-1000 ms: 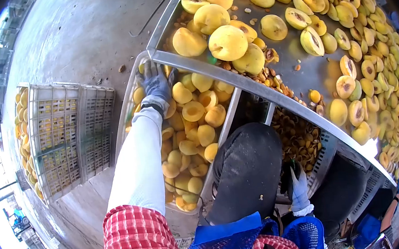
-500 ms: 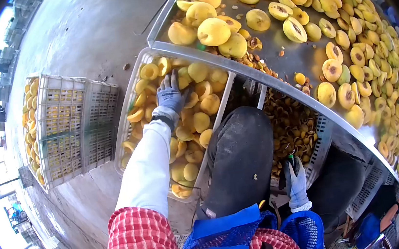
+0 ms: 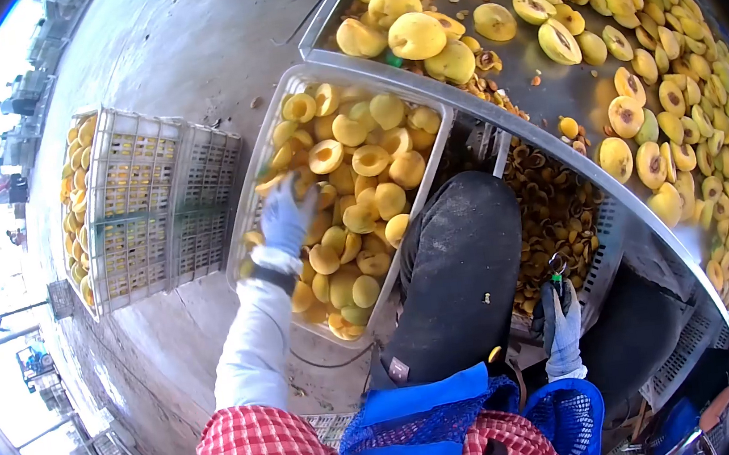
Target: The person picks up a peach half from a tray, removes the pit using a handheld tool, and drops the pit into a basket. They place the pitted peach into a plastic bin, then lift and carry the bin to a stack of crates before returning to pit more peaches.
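Observation:
My left hand, in a grey glove, is over the left part of a pale plastic crate. Its fingers are apart and a little blurred, touching or just above the fruit; nothing shows in its grasp. Halved yellow peaches fill this crate, several with hollowed centres. My right hand, also gloved, is closed around a small pitting tool with a green part and a metal loop at its tip. That tool points up beside a crate of brown pits and scraps.
A metal table at the upper right carries many peach halves, some with pits inside. To the left stand stacked crates of peaches on the concrete floor. My knee lies between the two fruit containers. Another person's arm shows at lower right.
My left hand has drawn back from the crate's upper middle toward its left side, uncovering peach halves. The right hand still grips the tool, whose loop now shows. The whole view has shifted slightly.

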A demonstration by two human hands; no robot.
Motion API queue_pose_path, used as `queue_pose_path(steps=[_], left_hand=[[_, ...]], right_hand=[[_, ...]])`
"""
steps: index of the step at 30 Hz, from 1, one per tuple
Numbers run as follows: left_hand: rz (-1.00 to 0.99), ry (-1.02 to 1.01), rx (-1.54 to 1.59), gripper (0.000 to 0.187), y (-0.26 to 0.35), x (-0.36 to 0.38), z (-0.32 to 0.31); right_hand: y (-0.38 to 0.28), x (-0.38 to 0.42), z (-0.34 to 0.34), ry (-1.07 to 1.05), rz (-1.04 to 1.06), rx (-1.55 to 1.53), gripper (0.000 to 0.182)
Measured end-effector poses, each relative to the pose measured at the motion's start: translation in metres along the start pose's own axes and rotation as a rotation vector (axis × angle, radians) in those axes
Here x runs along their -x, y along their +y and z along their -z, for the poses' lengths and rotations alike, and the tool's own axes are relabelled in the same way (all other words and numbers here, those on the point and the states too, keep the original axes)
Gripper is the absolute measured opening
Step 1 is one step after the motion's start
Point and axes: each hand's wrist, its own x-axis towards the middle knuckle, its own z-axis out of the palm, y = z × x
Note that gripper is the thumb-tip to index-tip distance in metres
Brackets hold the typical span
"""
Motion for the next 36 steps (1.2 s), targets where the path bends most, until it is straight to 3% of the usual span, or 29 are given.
queue_pose_path(steps=[1,4,6,9,10,11,12,13,14,16,20,22,23,27,30,34,36], left_hand=[[0.089,-0.068,-0.052,0.047,0.031,0.021,0.01],[-0.109,-0.235,-0.028,0.069,0.065,0.069,-0.01],[-0.069,-0.256,-0.361,0.071,0.07,0.083,-0.041],[0.046,-0.317,-0.064,0.07,0.058,0.062,-0.051],[0.076,-0.43,-0.022,0.068,0.069,0.046,-0.029],[0.124,-0.398,0.076,0.067,0.068,0.04,-0.021],[0.167,-0.369,0.17,0.067,0.069,0.034,-0.016],[0.128,-0.242,0.21,0.07,0.076,0.025,-0.012],[-0.042,-0.116,0.25,0.074,0.083,0.017,-0.007],[-0.007,-0.213,0.378,0.079,0.115,-0.002,-0.001],[-0.174,-0.32,-0.026,0.082,0.147,-0.043,-0.055],[-0.161,-0.313,-0.076,0.077,0.152,-0.057,-0.066],[-0.182,-0.422,-0.084,0.072,0.15,-0.064,-0.069],[-0.164,-0.203,-0.057,0.04,0.157,-0.075,-0.089],[-0.297,0.181,-0.057,0.036,0.148,-0.084,-0.122],[-0.313,0.331,-0.092,0.032,0.127,-0.088,-0.153],[-0.275,0.244,-0.125,0.038,0.125,-0.089,-0.155]], right_hand=[[0.013,-0.005,0.006,-0.031,0.014,0.049,0.031],[0.052,-0.021,0.016,0.028,0.089,0.26,0.042],[0.041,-0.017,0.006,0.021,0.071,0.246,0.046],[0.048,-0.015,0.002,0.019,0.157,0.217,0.046],[0.039,-0.011,-0.002,0.024,0.213,0.226,0.045],[0.029,-0.003,-0.005,-0.009,0.129,0.042,0.044],[0.023,-0.003,-0.002,-0.018,0.119,0.059,0.043],[0.021,-0.002,0.0,-0.026,0.104,0.073,0.042],[0.021,-0.001,0.001,-0.039,0.085,0.091,0.04],[0.034,-0.007,0.004,-0.012,0.14,0.085,0.039],[0.02,-0.002,-0.007,0.012,0.136,0.053,0.04],[0.015,-0.004,-0.001,-0.02,0.123,0.136,0.039],[0.012,-0.006,0.002,-0.015,0.105,0.138,0.038],[0.015,-0.012,0.001,0.021,0.076,0.059,0.037],[0.02,-0.017,-0.003,0.052,0.091,0.174,0.038],[0.027,-0.033,-0.002,-0.013,0.046,0.207,0.041],[0.035,-0.044,0.0,-0.046,0.068,0.212,0.044]])
